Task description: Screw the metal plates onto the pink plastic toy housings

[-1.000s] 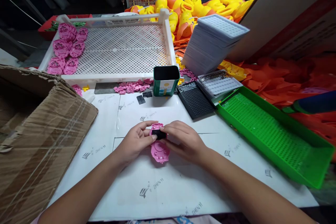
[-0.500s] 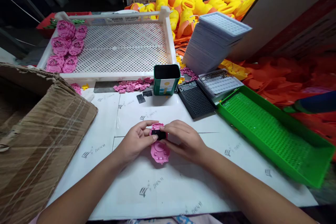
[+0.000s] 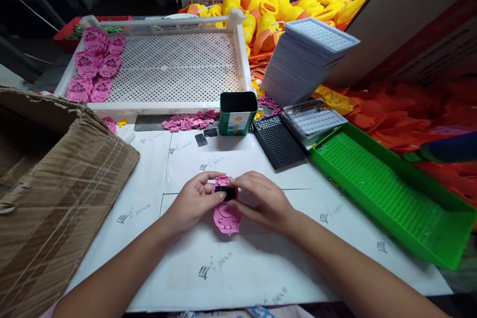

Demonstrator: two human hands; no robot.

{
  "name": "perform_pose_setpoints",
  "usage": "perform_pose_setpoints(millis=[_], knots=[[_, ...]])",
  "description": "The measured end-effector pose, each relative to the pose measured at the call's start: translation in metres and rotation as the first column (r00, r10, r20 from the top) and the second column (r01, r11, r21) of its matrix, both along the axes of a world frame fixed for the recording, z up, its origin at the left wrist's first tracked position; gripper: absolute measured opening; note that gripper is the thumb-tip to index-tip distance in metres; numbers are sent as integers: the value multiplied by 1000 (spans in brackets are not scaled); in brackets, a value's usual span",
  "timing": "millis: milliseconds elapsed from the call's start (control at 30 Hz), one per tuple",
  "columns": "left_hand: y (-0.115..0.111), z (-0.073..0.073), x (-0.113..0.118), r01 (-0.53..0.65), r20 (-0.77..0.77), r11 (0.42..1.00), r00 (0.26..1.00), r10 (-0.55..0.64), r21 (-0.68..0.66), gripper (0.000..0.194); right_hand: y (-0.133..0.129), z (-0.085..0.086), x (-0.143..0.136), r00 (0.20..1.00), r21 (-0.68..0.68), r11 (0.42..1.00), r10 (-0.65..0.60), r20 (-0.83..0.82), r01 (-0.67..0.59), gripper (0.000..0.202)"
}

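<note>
A pink plastic shell (image 3: 227,218) with small pegs and a round ring inside is held just over the white table sheet. Across its upper half lies a flat black piece (image 3: 228,193). My left hand (image 3: 196,196) grips the shell's left edge, its thumb pressing on the black piece. On the other side, my right hand (image 3: 263,198) has its fingertips closed on the right edge of the shell and the black piece. Parts of both pieces are hidden under my fingers. Two small black plates (image 3: 201,139) lie farther back on the sheet.
A green tin (image 3: 238,119) stands behind my hands. Right of it are a black tray (image 3: 279,144), stacked white trays (image 3: 305,59) and a green basket (image 3: 391,198). A white crate (image 3: 164,107) holds pink parts (image 3: 87,64). A cardboard box (image 3: 67,198) borders the left.
The whole view has shifted very slightly. Both hands keep their hold on the pink shell and black piece, with barely any finger movement.
</note>
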State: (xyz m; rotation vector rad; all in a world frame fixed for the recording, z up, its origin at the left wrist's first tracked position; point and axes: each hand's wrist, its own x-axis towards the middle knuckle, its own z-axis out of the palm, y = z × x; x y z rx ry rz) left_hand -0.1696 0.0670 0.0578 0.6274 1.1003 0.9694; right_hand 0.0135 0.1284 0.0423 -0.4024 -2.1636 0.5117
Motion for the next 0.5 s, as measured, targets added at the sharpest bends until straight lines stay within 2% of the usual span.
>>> perform_pose_setpoints(millis=[267,500], knots=[[1,0,1,11,5,1000,1000,-11,3,52,0,-1,0,1000,-3,1000,8,-4,-8,27],[1,-1,0,18,-18,1000,1000,-18,0,52,2,1,0,1000,47,999,22,-22,-21,28]])
